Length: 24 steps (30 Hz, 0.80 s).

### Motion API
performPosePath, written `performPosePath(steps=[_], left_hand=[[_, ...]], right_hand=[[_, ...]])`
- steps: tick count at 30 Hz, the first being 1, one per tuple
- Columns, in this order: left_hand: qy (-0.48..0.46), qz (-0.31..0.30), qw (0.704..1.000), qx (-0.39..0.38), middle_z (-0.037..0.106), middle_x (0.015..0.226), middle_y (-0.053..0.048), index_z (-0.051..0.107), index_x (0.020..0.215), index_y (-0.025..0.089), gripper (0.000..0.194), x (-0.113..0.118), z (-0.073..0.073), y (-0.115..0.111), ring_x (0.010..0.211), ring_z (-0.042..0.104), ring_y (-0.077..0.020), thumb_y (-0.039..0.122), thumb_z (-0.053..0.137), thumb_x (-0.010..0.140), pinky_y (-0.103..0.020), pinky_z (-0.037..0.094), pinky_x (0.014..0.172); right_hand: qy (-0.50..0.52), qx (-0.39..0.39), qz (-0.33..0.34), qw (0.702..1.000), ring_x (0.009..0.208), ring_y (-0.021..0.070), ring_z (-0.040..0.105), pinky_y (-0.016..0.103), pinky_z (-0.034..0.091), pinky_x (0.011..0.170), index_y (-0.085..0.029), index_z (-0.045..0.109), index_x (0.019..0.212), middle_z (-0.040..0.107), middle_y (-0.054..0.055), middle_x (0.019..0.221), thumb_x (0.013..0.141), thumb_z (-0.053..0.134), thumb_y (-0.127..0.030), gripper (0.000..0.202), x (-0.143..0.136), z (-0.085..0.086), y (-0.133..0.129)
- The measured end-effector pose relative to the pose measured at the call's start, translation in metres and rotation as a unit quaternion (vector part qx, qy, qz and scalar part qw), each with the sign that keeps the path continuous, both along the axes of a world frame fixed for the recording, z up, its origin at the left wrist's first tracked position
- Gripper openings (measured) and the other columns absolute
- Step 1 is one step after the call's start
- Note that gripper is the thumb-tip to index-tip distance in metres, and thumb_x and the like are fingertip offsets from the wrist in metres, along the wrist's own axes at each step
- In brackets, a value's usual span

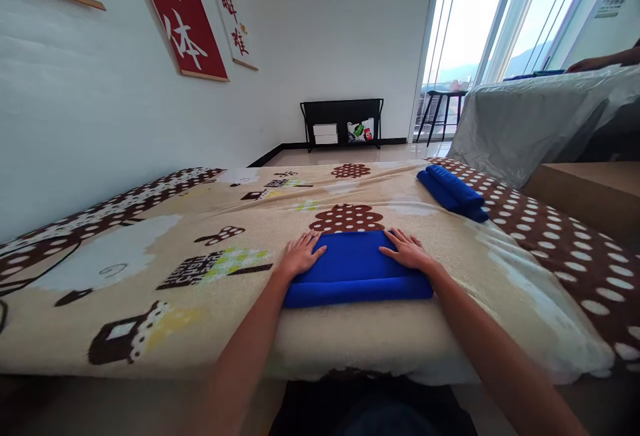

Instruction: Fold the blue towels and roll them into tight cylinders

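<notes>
A folded blue cloth (353,259) lies flat near the front edge of the bed, with a thicker folded band along its near side. My left hand (301,254) rests open on its far left corner, fingers spread and partly on the blanket. On the far right corner lies my right hand (407,250), also open with the fingers spread. Neither hand grips the cloth. Farther off to the right, a second blue cloth (450,191) lies folded or rolled on the blanket.
A cream patterned blanket (240,223) with brown dotted borders covers the bed. A plastic-covered table (530,116) stands at the right, where another person's hand (585,65) rests. A black rack (343,116) and a stool (445,95) stand at the back.
</notes>
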<state>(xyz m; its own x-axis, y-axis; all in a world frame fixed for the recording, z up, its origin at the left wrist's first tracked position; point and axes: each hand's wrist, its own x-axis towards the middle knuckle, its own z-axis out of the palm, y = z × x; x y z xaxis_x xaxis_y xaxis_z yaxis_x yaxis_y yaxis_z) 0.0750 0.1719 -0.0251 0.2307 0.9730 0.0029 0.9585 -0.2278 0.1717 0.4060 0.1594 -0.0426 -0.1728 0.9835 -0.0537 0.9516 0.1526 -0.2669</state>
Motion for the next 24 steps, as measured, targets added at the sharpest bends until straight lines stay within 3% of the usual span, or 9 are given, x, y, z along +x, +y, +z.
performPosePath(steps=[5,8,15,19,24], left_hand=[[-0.022,-0.007,0.997,0.067,0.028,0.162,-0.009,0.046,0.146,0.026,0.052,-0.01,-0.005,-0.009,0.151,0.022,-0.0232,0.047,0.034,0.101,-0.053,0.013,0.12],[-0.043,-0.021,0.995,0.09,0.041,0.156,-0.005,0.057,0.137,0.028,0.044,-0.007,-0.006,-0.011,0.147,0.031,-0.0209,0.04,0.038,0.1,-0.047,0.016,0.12],[-0.108,0.057,0.986,0.111,0.068,0.129,-0.006,0.068,0.122,0.023,0.038,-0.021,-0.006,0.018,0.122,0.059,-0.0237,0.038,0.042,0.099,-0.04,0.039,0.107],[-0.134,0.075,0.98,0.125,0.069,0.119,-0.006,0.071,0.11,0.022,0.027,-0.023,-0.009,0.035,0.115,0.06,-0.0231,0.034,0.055,0.092,-0.035,0.043,0.101],[-0.155,0.099,0.971,0.153,0.067,0.109,-0.007,0.07,0.09,0.02,0.01,-0.021,-0.013,0.04,0.111,0.059,-0.0257,0.027,0.064,0.085,-0.039,0.042,0.097]], right_hand=[[0.006,0.016,-0.018,1.0,0.153,0.0219,0.011,0.046,0.007,0.123,-0.027,0.021,0.159,0.018,0.005,0.165,0.094,0.03,-0.071,0.079,0.01,-0.009,-0.001],[0.017,0.038,-0.025,0.999,0.153,0.0216,0.014,0.046,0.008,0.123,-0.024,0.024,0.158,0.022,0.006,0.164,0.094,0.032,-0.07,0.079,0.007,-0.012,-0.002],[0.058,0.107,-0.055,0.991,0.139,0.0208,0.042,0.042,0.024,0.115,-0.027,0.058,0.137,0.051,0.004,0.148,0.104,0.027,-0.045,0.049,0.02,-0.013,0.015],[0.078,0.144,-0.096,0.982,0.125,0.0241,0.053,0.041,0.034,0.104,-0.023,0.066,0.121,0.063,0.008,0.132,0.099,0.041,-0.038,0.037,0.03,-0.014,0.03],[0.095,0.195,-0.121,0.969,0.115,0.0256,0.056,0.04,0.039,0.095,-0.02,0.065,0.102,0.067,0.009,0.116,0.092,0.051,-0.029,0.02,0.03,-0.02,0.038]])
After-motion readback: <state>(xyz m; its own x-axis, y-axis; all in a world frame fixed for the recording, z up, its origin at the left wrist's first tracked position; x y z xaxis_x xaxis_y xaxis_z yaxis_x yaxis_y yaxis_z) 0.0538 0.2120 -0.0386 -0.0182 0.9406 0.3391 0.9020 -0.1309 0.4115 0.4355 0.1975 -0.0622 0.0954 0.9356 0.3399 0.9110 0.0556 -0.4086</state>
